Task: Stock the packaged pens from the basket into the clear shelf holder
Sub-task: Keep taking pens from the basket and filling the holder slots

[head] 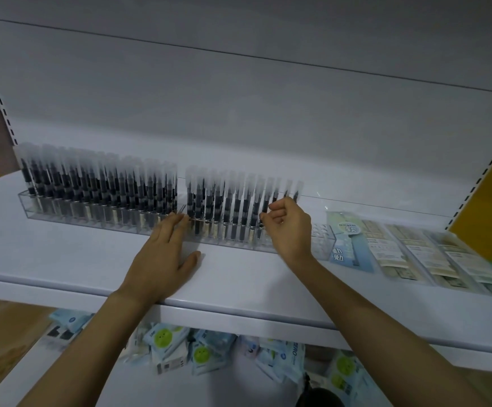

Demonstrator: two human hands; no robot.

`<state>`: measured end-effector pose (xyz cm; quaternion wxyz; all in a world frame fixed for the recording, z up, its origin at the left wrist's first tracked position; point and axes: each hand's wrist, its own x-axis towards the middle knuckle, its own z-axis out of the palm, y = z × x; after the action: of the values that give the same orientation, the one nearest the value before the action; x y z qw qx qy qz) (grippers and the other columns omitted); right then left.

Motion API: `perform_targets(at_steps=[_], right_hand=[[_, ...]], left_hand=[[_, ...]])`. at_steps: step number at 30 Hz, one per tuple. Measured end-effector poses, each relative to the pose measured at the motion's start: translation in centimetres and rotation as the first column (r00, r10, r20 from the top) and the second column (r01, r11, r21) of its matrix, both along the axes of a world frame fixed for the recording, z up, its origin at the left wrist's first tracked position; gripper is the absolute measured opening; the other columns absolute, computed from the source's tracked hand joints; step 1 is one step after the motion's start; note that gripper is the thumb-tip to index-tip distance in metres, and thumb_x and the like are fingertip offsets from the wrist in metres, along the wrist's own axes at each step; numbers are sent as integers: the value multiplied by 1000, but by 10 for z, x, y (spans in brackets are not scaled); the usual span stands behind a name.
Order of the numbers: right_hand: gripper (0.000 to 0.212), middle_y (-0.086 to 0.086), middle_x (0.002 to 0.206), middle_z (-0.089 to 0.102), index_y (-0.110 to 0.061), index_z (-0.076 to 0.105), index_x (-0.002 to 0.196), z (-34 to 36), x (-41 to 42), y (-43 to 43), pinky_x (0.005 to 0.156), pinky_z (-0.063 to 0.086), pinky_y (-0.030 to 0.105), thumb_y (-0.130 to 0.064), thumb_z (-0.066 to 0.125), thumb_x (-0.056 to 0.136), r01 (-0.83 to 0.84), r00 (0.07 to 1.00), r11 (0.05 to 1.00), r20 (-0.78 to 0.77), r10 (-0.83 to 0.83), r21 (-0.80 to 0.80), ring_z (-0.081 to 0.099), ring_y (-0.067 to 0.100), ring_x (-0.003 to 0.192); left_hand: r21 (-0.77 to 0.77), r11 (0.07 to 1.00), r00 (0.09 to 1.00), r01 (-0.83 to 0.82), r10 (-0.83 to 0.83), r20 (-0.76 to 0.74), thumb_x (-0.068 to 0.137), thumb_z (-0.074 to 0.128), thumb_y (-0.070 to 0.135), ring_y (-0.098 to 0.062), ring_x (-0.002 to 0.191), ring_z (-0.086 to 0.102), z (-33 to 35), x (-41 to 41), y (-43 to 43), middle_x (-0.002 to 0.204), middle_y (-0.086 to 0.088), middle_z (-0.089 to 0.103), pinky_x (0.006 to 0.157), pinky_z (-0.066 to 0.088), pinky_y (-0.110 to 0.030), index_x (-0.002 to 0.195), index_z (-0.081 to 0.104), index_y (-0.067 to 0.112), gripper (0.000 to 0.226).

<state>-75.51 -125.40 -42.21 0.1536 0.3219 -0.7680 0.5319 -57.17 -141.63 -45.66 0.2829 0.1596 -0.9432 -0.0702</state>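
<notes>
Clear acrylic, a long shelf holder (115, 223) set along the rear of the white shelf (63, 254), near the back panel (239, 113); bare shelf in front of it, out to the rounded front edge; flat printed packets (400, 251) just beside its right end; more packets (203, 351) heaped below the shelf; packaged pens (98, 183) upright in the holder in two dense blocks with a narrow gap between, thinning toward the right; left grip (162, 254) flat on the shelf, fingers straight and spread, tips touching the holder's front wall at that gap; right grip (290, 224) curled, fingertips pinching one pen (265, 205) at the right end of the second block.
</notes>
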Motion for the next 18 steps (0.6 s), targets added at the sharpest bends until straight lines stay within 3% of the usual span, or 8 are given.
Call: perform_targets(at_steps=[4,8,14,16,18], right_hand=[[19,-2,81,63,-8,62,93,-1,5,13,73,55,31,-10,75,80,-1,1000,998,10,2,-63,59,12,74],[14,-6,85,66,-15,63,93,6,30,33,72,54,30,-17,72,83,-31,999,998,-19,30,-54,62,9,80],[10,-18,81,59,-20,62,95,1,127,48,71,46,11,-19,68,88,-341,940,934,-19,341,-110,57,-2,77],[8,-14,78,60,-16,65,93,-18,161,49,69,47,13,-19,69,87,-442,897,890,-76,435,-113,58,0,74],[13,-9,80,64,-14,67,94,-51,188,47,69,51,21,-26,66,88,-529,842,848,-117,526,3,60,4,74]], left_hand=[[16,999,1000,-28,28,-10,90,41,45,-33,131,42,4,3,4,146,-16,41,103,39,-39,144,36,3,68],[84,994,994,-76,82,-66,93,58,24,-33,125,48,9,21,18,140,-15,48,96,44,-40,144,38,9,57],[25,988,977,-152,154,-149,92,45,33,-36,126,47,-16,90,45,137,-19,50,103,40,-45,139,43,0,57],[-5,984,968,-177,173,-182,92,44,31,-33,126,44,-35,117,53,137,-19,50,106,37,-43,138,42,-1,56],[14,979,964,-203,202,-172,93,46,28,-32,121,47,-62,142,64,133,-19,52,101,40,-43,137,43,-1,52]])
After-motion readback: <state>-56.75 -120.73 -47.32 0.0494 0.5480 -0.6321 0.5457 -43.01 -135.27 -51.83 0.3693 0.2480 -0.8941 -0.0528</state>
